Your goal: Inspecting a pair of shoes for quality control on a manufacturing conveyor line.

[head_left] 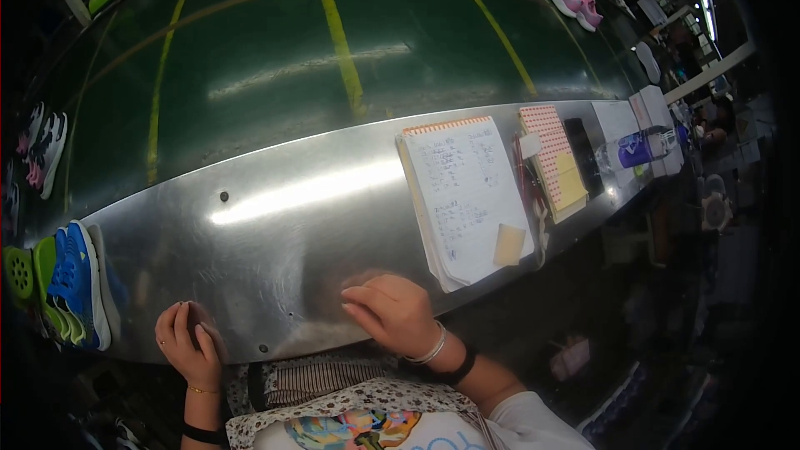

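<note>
My left hand (pixel 187 340) rests at the near edge of the metal worktop (pixel 275 258), its fingers loosely bent, the thumb apart and nothing held. To its left stand blue running shoes (pixel 79 283) with white soles. My right hand (pixel 393 310) hovers over or lightly touches the worktop near its front edge; which of the two I cannot tell. Its thumb and forefinger point left with a small gap between them, and no object shows there; the other fingers are partly hidden. Just beyond that hand lies an open spiral notepad (pixel 462 200) with handwriting and a beige piece (pixel 509 245) on it.
A green conveyor belt (pixel 258 42) with yellow lines runs beyond the worktop, carrying pink shoes (pixel 571 2) at far right and dark-and-white shoes (pixel 48 150) at left. Right of the notepad lie a red-patterned notebook (pixel 548 146), a dark phone-like slab (pixel 582 154) and a clear bottle (pixel 637 150).
</note>
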A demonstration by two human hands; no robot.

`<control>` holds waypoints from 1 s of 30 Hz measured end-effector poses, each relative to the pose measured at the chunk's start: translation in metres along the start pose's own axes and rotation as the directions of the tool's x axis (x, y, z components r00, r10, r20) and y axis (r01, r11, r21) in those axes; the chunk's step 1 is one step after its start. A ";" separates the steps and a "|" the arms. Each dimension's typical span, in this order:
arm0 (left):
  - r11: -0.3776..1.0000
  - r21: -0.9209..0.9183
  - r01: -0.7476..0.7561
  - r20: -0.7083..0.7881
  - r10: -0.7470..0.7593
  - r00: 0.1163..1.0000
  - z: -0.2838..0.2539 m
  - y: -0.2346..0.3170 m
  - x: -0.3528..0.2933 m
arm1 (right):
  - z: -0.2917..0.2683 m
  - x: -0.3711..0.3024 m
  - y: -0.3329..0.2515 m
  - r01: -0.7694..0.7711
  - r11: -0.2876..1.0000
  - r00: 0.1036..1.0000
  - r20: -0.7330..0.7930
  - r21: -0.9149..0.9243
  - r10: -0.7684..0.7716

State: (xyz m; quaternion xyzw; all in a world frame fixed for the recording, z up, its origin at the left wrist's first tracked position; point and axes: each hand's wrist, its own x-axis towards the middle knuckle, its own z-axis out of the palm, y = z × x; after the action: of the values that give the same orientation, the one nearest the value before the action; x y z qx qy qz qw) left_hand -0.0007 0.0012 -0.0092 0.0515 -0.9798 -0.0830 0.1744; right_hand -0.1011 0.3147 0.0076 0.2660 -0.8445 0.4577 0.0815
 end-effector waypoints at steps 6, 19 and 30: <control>0.980 0.200 0.009 -0.144 0.020 0.989 0.002 -0.001 -0.008 | 0.000 0.000 -0.001 -0.012 1.000 1.000 0.006 -0.001 0.012; 0.986 0.166 -0.011 -0.126 0.033 0.991 0.001 0.001 -0.003 | 0.001 0.000 0.000 -0.009 1.000 1.000 0.008 0.003 0.009; 0.996 0.084 -0.007 -0.025 0.009 1.000 0.000 0.002 -0.003 | 0.000 0.000 0.000 0.000 1.000 1.000 -0.003 0.012 0.000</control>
State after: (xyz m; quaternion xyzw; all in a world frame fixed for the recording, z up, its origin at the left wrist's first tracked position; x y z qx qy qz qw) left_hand 0.0021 0.0035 -0.0099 0.0560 -0.9803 -0.0406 0.1850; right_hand -0.1011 0.3145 0.0079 0.2658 -0.8417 0.4630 0.0810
